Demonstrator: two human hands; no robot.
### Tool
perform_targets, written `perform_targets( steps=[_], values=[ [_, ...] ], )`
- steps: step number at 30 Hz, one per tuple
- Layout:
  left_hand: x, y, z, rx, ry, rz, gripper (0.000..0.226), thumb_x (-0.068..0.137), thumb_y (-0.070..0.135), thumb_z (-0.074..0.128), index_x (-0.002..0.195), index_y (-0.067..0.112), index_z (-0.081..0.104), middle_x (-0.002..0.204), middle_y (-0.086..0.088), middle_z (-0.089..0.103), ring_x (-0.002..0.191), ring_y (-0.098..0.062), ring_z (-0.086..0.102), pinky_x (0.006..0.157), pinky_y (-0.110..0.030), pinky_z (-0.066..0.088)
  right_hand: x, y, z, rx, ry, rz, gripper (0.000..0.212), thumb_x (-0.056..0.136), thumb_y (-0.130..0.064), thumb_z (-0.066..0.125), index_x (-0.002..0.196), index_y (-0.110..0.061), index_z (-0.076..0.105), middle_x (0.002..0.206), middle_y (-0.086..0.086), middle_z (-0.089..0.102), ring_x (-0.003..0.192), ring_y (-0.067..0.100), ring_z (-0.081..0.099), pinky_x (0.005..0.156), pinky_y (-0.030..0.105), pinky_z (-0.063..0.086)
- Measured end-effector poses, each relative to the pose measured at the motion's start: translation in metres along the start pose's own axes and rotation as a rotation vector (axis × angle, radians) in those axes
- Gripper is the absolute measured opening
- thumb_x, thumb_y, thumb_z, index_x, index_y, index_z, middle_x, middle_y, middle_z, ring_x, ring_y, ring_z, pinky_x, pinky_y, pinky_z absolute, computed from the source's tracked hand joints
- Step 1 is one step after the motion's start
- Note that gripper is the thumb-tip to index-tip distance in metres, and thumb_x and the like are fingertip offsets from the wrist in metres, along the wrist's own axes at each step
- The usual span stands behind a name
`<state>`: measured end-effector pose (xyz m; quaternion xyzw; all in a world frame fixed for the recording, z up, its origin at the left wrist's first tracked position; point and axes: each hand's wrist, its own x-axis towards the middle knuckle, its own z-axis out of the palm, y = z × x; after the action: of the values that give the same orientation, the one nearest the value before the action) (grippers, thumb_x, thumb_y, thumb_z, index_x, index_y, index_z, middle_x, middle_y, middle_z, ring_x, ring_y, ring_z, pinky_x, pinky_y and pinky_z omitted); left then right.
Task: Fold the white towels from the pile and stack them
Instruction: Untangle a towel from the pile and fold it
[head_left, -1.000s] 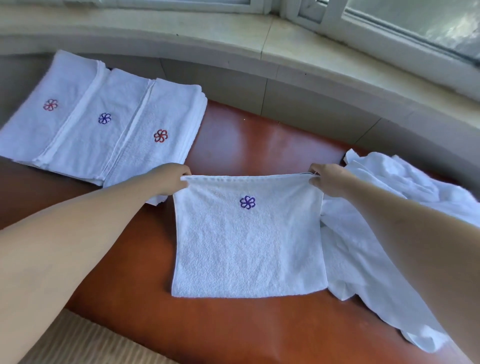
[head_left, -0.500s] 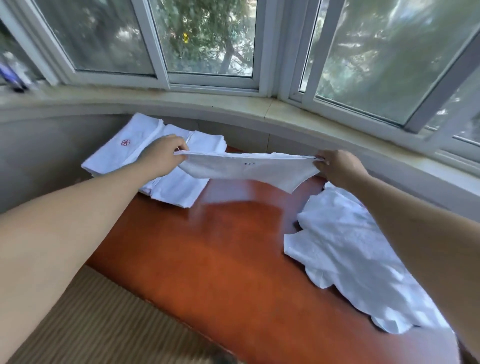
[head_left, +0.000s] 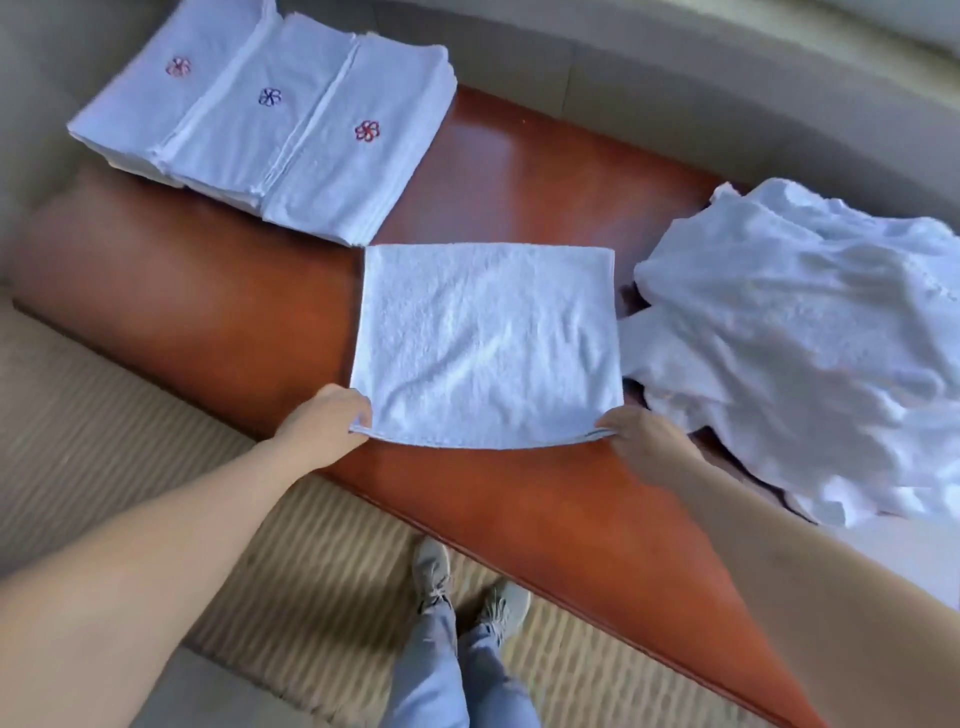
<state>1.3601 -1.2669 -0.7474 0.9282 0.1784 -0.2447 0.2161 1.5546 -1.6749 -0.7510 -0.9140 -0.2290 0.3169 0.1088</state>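
Pinching the near left corner of the white towel (head_left: 485, 343) with the left hand (head_left: 324, 421), and the near right corner with the right hand (head_left: 636, 436); thumb and fingers of each closed on the doubled edge. Best to hold both layers flush at the corners, pull lightly outward toward 9 and 3 o'clock to take out the slack, then lower the near edge flat before letting go. Worth checking that the near edge lines up square with the far one, since any skew would probably carry into the next fold.

Lying at the centre of the reddish-brown wooden bench (head_left: 519, 156), far edge flat, near edge lifted a little between the hands. Plain terry face up, no embroidered flower showing, roughly square, with soft creases across the middle. Near edge looks two layers thick, so judged half-folded.

At 10 to 11 o'clock, three stacks of folded towels (head_left: 270, 119) side by side, each topped with a small flower mark, red or blue. At 3 o'clock, the unfolded pile (head_left: 800, 332), rumpled, just beside the towel's right edge.
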Motion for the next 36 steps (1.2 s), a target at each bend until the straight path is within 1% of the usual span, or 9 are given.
perform_targets(
  steps=[3,7,13,17,22,26,29,32,36],
  values=[
    [-0.011,-0.011,0.013,0.069,-0.075,0.026,0.008,0.093,0.020,0.062,0.098,0.023,0.067,0.113,0.011,0.059,0.116,-0.014,0.045,0.093,-0.035,0.046,-0.008,0.005,0.013,0.071,-0.076,0.018,0.025,0.093,-0.015,0.058,0.109,-0.027,0.072,0.118,-0.005,0.067,0.109,0.021,0.063,0.078,0.025,0.040],
    [-0.021,-0.012,0.010,0.110,-0.176,-0.038,0.009,0.090,0.026,0.069,0.096,0.027,0.062,0.106,0.011,0.058,0.106,-0.016,0.051,0.076,-0.032,0.043,-0.017,-0.001,0.009,0.049,-0.221,0.083,0.031,0.093,-0.023,0.065,0.124,-0.028,0.071,0.123,-0.002,0.067,0.100,0.016,0.060,0.080,0.023,0.041],
    [-0.053,0.003,-0.017,0.161,-0.419,-0.097,0.023,0.087,0.036,0.075,0.092,0.032,0.053,0.103,0.010,0.053,0.096,-0.017,0.054,0.075,-0.031,0.042,-0.049,-0.025,-0.017,0.026,-0.557,0.248,0.047,0.094,-0.027,0.070,0.140,-0.030,0.059,0.097,-0.002,0.074,0.091,0.012,0.069,0.075,0.024,0.054],
    [-0.068,0.008,-0.046,0.096,-0.429,-0.110,0.018,0.088,0.037,0.074,0.090,0.030,0.058,0.104,0.009,0.057,0.089,-0.014,0.053,0.073,-0.030,0.039,-0.063,-0.037,-0.043,0.021,-0.589,0.276,0.048,0.097,-0.027,0.066,0.144,-0.031,0.054,0.121,0.001,0.070,0.108,0.015,0.068,0.094,0.028,0.055],
    [-0.056,0.009,-0.084,-0.119,-0.261,-0.122,0.010,0.086,0.030,0.071,0.091,0.027,0.063,0.095,0.007,0.056,0.079,-0.012,0.048,0.064,-0.030,0.032,-0.048,-0.040,-0.079,0.036,-0.317,0.217,0.038,0.091,-0.036,0.067,0.129,-0.039,0.064,0.112,-0.014,0.061,0.108,0.014,0.058,0.093,0.029,0.046],
    [-0.026,0.006,-0.100,-0.340,-0.150,-0.138,0.010,0.085,0.024,0.069,0.090,0.017,0.064,0.093,0.003,0.056,0.081,-0.014,0.048,0.071,-0.029,0.037,-0.020,-0.035,-0.090,0.230,-0.125,0.218,0.009,0.090,-0.033,0.068,0.096,-0.033,0.073,0.075,-0.006,0.060,0.068,0.018,0.055,0.065,0.029,0.042],
    [0.002,0.002,-0.104,-0.530,-0.089,-0.143,0.012,0.088,0.022,0.071,0.091,0.014,0.063,0.092,0.000,0.057,0.084,-0.015,0.053,0.080,-0.032,0.048,-0.001,-0.034,-0.094,0.353,-0.024,0.233,0.006,0.091,-0.035,0.067,0.088,-0.032,0.072,0.087,-0.003,0.066,0.076,0.015,0.057,0.065,0.029,0.042],
    [0.031,-0.002,-0.104,-0.723,-0.046,-0.177,0.017,0.092,0.019,0.072,0.107,0.014,0.068,0.109,-0.004,0.067,0.102,-0.018,0.064,0.098,-0.037,0.055,0.020,-0.032,-0.091,0.508,0.055,0.261,0.011,0.092,-0.034,0.065,0.092,-0.026,0.072,0.080,-0.003,0.062,0.069,0.014,0.054,0.061,0.028,0.039],
    [0.064,-0.003,-0.097,-0.785,-0.015,-0.189,0.017,0.094,0.020,0.068,0.111,0.016,0.066,0.117,-0.008,0.068,0.109,-0.022,0.065,0.098,-0.039,0.055,0.048,-0.035,-0.078,0.649,0.170,0.281,0.009,0.096,-0.028,0.061,0.097,-0.021,0.067,0.085,-0.003,0.064,0.070,0.012,0.056,0.061,0.026,0.041]
  ],
)
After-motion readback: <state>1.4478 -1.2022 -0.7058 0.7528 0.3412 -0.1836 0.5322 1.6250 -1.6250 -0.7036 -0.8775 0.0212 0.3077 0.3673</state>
